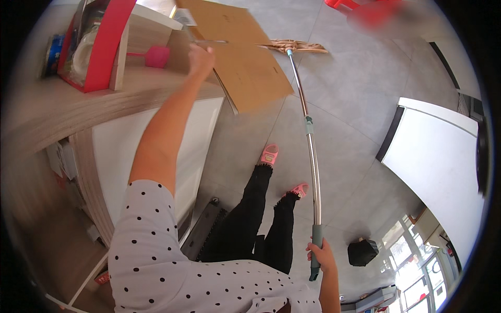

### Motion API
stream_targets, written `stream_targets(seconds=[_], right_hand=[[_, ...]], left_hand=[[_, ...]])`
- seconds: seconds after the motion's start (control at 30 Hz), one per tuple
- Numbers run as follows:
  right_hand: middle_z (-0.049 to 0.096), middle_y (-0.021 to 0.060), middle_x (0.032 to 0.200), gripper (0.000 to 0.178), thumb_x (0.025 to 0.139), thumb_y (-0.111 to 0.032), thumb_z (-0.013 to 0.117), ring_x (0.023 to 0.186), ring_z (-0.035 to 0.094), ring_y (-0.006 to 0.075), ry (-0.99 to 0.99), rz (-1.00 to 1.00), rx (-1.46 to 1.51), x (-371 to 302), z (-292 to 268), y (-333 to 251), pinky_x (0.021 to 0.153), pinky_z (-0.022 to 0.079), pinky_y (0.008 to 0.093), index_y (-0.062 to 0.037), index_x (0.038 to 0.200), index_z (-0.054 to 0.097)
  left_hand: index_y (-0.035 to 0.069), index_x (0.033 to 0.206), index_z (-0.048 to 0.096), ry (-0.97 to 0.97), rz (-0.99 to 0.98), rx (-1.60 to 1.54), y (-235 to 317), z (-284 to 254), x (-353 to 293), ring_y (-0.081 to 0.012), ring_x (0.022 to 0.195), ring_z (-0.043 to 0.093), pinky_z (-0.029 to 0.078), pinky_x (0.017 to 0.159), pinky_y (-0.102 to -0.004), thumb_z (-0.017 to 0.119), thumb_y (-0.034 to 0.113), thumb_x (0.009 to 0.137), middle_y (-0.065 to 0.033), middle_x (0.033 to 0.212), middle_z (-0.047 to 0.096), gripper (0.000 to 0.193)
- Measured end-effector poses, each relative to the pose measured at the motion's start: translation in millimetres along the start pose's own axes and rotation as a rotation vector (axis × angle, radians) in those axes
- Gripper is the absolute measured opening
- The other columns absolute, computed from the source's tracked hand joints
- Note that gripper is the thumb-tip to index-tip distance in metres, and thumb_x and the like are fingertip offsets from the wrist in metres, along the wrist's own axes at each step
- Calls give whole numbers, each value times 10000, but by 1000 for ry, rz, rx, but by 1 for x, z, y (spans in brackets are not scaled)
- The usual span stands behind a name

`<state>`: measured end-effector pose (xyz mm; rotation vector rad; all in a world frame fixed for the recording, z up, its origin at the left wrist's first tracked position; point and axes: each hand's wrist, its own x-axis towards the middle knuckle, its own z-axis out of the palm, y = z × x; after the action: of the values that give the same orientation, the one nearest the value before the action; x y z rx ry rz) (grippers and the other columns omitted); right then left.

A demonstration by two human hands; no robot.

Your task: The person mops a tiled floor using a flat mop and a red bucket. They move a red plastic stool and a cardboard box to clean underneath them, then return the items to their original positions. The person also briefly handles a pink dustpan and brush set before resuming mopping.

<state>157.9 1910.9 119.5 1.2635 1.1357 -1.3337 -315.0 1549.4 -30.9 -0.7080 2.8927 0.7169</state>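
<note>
At the far end of the counter, my left hand (201, 60) is closed on the near left edge of a brown cardboard box (253, 70). The box looks folded flat, tilted over the floor, and its edges are slightly blurred. Lower right, my right hand (324, 254) wraps round the grey grip of a mop (313, 177). Its metal pole runs away from me to a beige mop head (310, 47), which lies on the floor and is partly hidden behind the cardboard.
On the left stands a wooden counter (47, 112) with a red-framed box (104, 47) and a pink object (156, 56). A white cabinet (433, 141) bounds the right side. A black bin-like object (362, 252) and a red item (376, 13) are on the grey tiled floor (344, 104).
</note>
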Motion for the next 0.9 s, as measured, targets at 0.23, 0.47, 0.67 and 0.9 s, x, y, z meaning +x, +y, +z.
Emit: stream_targets(seconds=[0.23, 0.47, 0.67, 0.9], right_hand=[[522, 76, 677, 333, 746, -71, 531, 471, 492, 126, -4, 36, 40, -2, -1, -1, 440, 424, 259, -5, 1055, 424], [527, 74, 679, 342, 731, -67, 547, 479, 495, 123, 7, 76, 43, -1, -1, -7, 451, 427, 256, -8, 1046, 429], [533, 67, 688, 371, 724, -59, 546, 493, 498, 121, -2, 88, 75, -7, 2, -9, 465, 428, 260, -14, 1072, 426], [535, 67, 690, 378, 727, -53, 539, 497, 499, 122, 9, 110, 86, -12, 8, -14, 467, 428, 258, -6, 1082, 421]], left_hand=[[48, 1173, 373, -16, -261, -127, 16, -58, 44, -247, 844, 566, 525, 555, -310, 561, 98, 713, -180, 1065, 493, 499], [-63, 932, 551, 109, -422, -240, -81, -34, 95, -234, 730, 600, 547, 448, -278, 528, 64, 754, -174, 1003, 529, 219], [-10, 1006, 534, 143, -859, -204, -116, -13, 115, -264, 790, 586, 537, 558, -339, 491, 160, 798, -161, 1032, 523, 272], [65, 1106, 485, -63, 80, 1179, -126, 36, 108, -284, 1025, 480, 372, 825, -453, 457, 308, 811, -105, 1119, 500, 383]])
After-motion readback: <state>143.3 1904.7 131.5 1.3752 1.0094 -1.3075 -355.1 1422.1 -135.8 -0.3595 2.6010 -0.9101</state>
